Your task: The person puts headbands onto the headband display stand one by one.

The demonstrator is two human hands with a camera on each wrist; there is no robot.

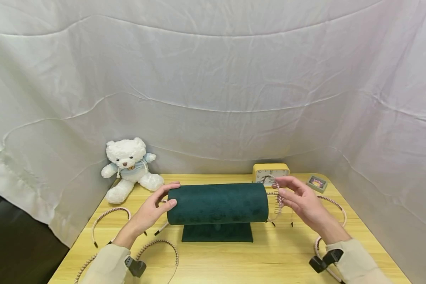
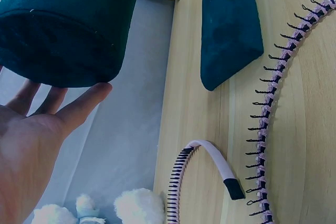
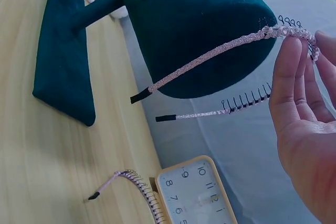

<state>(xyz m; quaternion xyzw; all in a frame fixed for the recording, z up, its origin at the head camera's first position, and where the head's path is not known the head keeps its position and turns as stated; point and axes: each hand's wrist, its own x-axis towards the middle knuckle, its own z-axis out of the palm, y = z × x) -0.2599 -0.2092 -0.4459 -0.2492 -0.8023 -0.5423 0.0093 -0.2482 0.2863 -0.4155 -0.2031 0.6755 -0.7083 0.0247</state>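
Note:
A dark green velvet headband stand [image 1: 218,204], a thick horizontal roll on a flat base, stands upright mid-table. My left hand [image 1: 150,211] touches the roll's left end, its fingers extended against the end's edge in the left wrist view. Just off the right end, my right hand [image 1: 305,201] pinches a pink toothed headband [image 3: 210,56] between thumb and fingers. Its two black-tipped ends point toward the roll, and one overlaps the roll's end face in the right wrist view. The fingers hide part of the band.
Several similar headbands lie around, including one at front left [image 1: 158,241] and one at right [image 1: 337,204]. At the back are a white teddy bear [image 1: 129,169], a yellow clock [image 1: 254,167] and a small grey framed item [image 1: 316,183]. Pale curtains [image 1: 213,79] enclose the table.

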